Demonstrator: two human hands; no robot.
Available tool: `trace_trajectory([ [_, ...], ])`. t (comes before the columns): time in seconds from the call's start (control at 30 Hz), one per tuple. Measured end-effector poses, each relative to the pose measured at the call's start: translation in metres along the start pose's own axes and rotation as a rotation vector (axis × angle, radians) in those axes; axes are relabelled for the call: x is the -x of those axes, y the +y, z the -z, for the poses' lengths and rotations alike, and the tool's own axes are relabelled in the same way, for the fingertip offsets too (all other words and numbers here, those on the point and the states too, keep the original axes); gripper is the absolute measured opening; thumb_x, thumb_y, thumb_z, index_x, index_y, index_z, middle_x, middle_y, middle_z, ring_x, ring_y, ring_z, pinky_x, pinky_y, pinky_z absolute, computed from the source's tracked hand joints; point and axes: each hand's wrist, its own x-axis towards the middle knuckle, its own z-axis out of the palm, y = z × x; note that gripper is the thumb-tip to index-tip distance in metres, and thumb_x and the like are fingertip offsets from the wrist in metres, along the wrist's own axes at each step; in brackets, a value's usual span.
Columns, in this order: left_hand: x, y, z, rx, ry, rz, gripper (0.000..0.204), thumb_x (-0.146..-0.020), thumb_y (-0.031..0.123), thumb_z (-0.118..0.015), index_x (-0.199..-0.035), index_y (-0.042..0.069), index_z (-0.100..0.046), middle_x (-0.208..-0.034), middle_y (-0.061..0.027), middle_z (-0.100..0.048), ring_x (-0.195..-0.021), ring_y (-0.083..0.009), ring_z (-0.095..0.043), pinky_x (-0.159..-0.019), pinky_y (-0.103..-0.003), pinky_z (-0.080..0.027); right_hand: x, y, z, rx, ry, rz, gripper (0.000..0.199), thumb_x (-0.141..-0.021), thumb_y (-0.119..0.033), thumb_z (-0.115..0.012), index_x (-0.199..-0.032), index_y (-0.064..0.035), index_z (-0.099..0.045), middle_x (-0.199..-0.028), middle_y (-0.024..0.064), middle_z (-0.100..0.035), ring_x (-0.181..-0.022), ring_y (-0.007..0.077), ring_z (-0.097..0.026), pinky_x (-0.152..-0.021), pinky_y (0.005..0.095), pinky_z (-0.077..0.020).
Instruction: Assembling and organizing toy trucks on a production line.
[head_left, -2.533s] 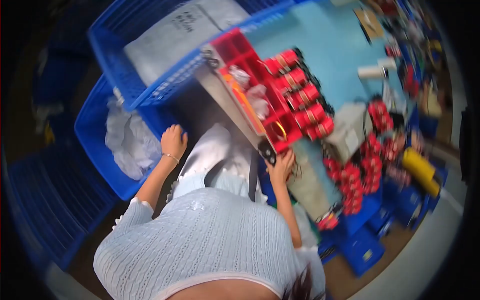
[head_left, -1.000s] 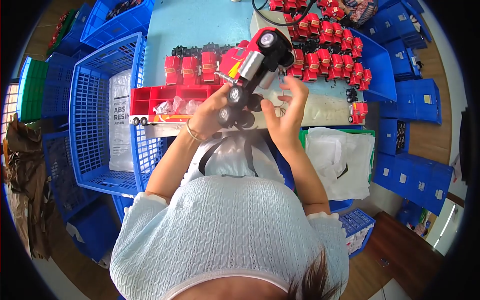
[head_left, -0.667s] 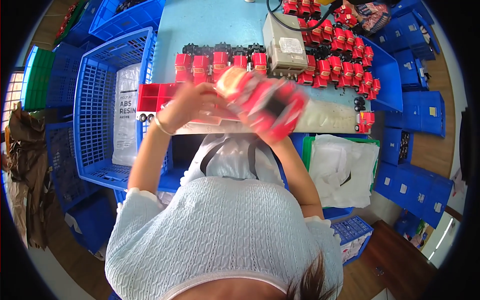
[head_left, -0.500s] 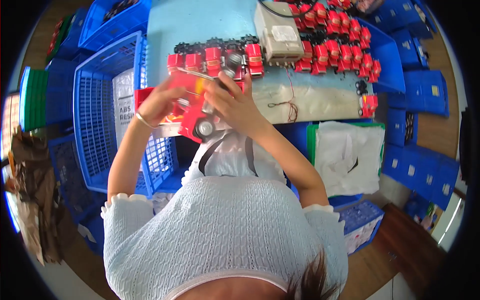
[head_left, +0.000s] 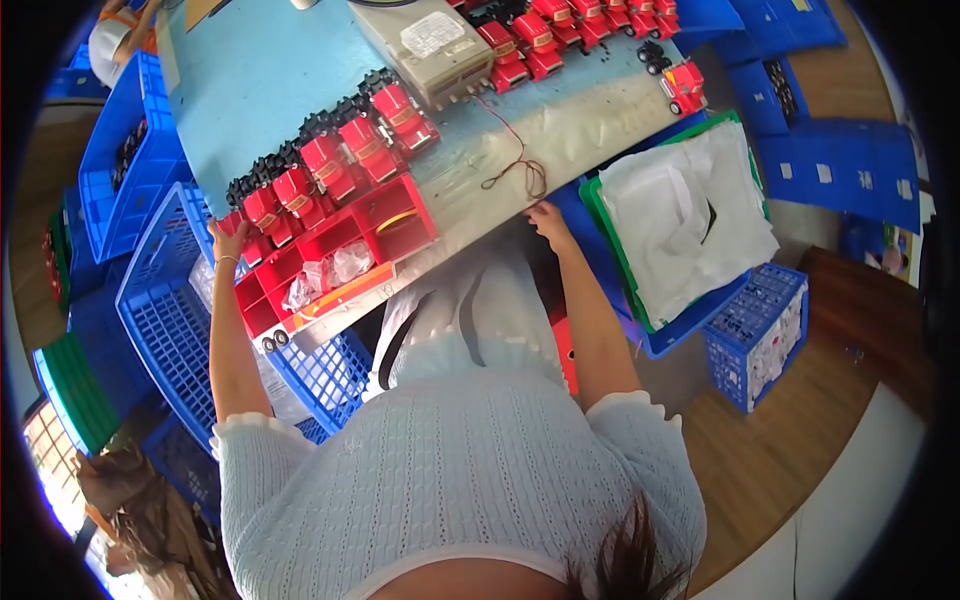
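At far left, a stack of green trays sits beside a blue basket. The left hand is at the counter's left side, touching the end toy truck; I cannot tell whether its grip closes around it. From there, a slanting row of red trucks stands on the counter, black rear parts pointing away from the person. Just in front of the row lies a red trailer, open on top, with crumpled clear bags in its compartments and a yellow band in the rightmost one. Behind it is a grey box, then a loop of thin dark red wire. The right hand is at the front edge near that loop, fingers curled; whether its grip has hold of anything, I cannot tell. Further right are more red trucks, a green tray of white sheets, a lone truck near the counter's right end, and a blue crate below.
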Motion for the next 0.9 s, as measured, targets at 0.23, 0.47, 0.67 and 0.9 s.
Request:
trace_trajectory([
  [0.23,0.142,0.238,0.029,0.157,0.209,-0.656,0.055,-0.077,0.009,-0.062,-0.125,-0.001,-0.038,-0.123,-0.0193,-0.047,-0.116,-0.0317,-0.043,-0.099,-0.038,-0.032,0.051,-0.016,-0.032,0.144,0.411,0.023,0.021,-0.082,-0.018,-0.054,-0.1,-0.007,-0.054,-0.092,0.0023,-0.061,-0.079,0.0112,-0.058,-0.061,0.0269,-0.0444],
  [0.47,0.294,0.327,-0.077,0.418,-0.743,-0.606,0.051,-0.078,0.01,-0.061,-0.124,0.004,-0.041,-0.096,-0.0146,-0.057,-0.083,-0.0208,-0.058,-0.069,-0.031,-0.048,0.059,-0.042,-0.051,-0.049,-0.074,-0.06,0.015,-0.085,-0.016,-0.051,-0.094,-0.0064,-0.058,-0.087,0.0069,-0.064,-0.069,0.0113,-0.058,-0.059,0.0257,-0.0451],
  [0.67,0.32,0.373,-0.109,0.558,-1.15,-0.506,0.031,-0.088,0.024,-0.048,-0.107,-0.001,-0.048,-0.074,-0.0108,-0.061,-0.071,-0.0215,-0.06,-0.064,-0.031,-0.047,0.135,-0.161,-0.044,-0.572,-0.333,0.341,0.022,-0.089,-0.021,-0.048,-0.098,-0.0022,-0.057,-0.094,0.0101,-0.064,-0.07,0.0118,-0.059,-0.061,0.0221,-0.0449],
  [0.9,0.257,0.503,-0.06,0.893,-1.153,-0.301,0.027,-0.095,0.025,-0.037,-0.086,0.005,-0.052,-0.058,-0.0045,-0.057,-0.046,-0.0077,-0.049,-0.044,-0.018,-0.038,0.2,-0.136,-0.03,-0.201,-0.885,0.493,0.034,-0.091,-0.03,-0.047,-0.107,-0.0012,-0.057,-0.111,0.0107,-0.058,-0.105,0.0164,-0.052,-0.089,0.0301,-0.0402],
])
